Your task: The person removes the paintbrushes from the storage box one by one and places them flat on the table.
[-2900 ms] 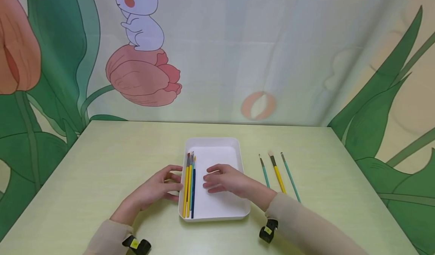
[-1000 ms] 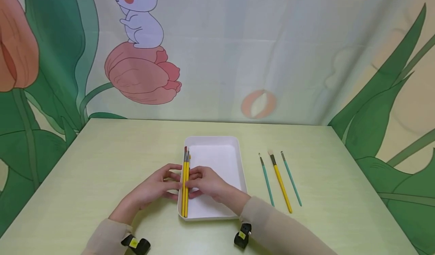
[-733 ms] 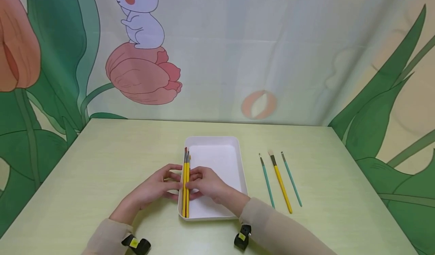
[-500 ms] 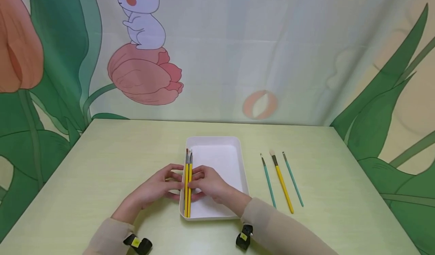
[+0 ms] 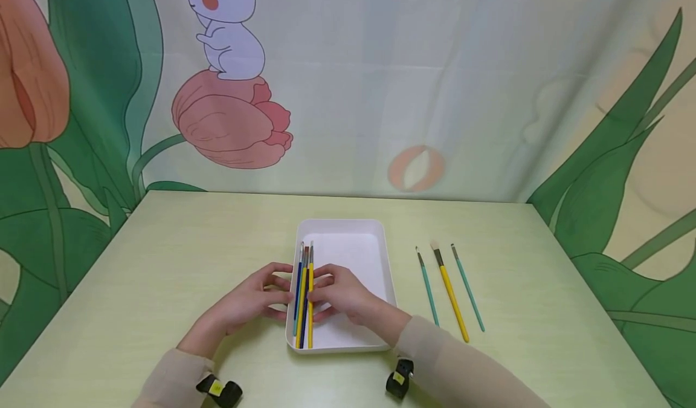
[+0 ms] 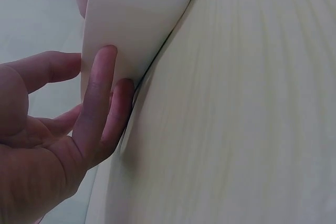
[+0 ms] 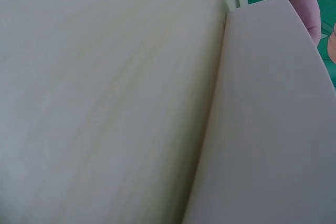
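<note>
A white tray (image 5: 353,263) is sitting on the bench (image 5: 206,233), with yellow, blue and turquoise brushes (image 5: 301,305) lying bunched lengthwise along its left side. The left hand (image 5: 250,299), fingers spread loosely, is touching the outer wall; the right hand (image 5: 342,296) is touching the bunch, its grip impossible to tell. Three separate brushes (image 5: 450,293) are lying right of the tray.

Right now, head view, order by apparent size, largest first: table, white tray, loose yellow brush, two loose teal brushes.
1. Table
2. White tray
3. Yellow brush
4. Left teal brush, right teal brush: too alike to rank
</note>
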The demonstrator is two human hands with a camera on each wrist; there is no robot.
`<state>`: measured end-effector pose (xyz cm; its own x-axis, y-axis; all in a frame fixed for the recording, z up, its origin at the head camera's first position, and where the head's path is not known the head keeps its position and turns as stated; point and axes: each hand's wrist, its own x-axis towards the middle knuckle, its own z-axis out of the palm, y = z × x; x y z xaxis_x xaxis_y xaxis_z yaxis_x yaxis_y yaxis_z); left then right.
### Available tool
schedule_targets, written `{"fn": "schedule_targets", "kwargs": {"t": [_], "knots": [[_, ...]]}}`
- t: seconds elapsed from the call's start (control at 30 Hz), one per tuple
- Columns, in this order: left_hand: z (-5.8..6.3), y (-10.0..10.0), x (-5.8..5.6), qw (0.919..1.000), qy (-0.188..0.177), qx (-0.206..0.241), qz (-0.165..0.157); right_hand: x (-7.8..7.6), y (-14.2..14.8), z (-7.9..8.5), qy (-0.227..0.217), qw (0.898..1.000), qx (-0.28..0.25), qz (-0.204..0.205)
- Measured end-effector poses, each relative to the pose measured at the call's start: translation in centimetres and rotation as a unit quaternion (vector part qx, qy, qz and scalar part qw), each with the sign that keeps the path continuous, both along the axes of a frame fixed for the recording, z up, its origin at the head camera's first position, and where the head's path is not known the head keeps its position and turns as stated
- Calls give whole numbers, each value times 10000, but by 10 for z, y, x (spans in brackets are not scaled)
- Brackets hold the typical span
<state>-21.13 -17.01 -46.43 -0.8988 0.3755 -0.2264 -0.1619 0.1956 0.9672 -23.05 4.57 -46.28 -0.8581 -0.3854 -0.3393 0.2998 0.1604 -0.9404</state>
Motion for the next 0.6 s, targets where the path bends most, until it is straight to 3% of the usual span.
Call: {"fn": "schedule_targets", "kwargs": {"t": [0.6], "knots": [[1, 1, 1, 10000, -47, -2, 66, -1, 24, 15, 131, 9998, 135, 44]]}}
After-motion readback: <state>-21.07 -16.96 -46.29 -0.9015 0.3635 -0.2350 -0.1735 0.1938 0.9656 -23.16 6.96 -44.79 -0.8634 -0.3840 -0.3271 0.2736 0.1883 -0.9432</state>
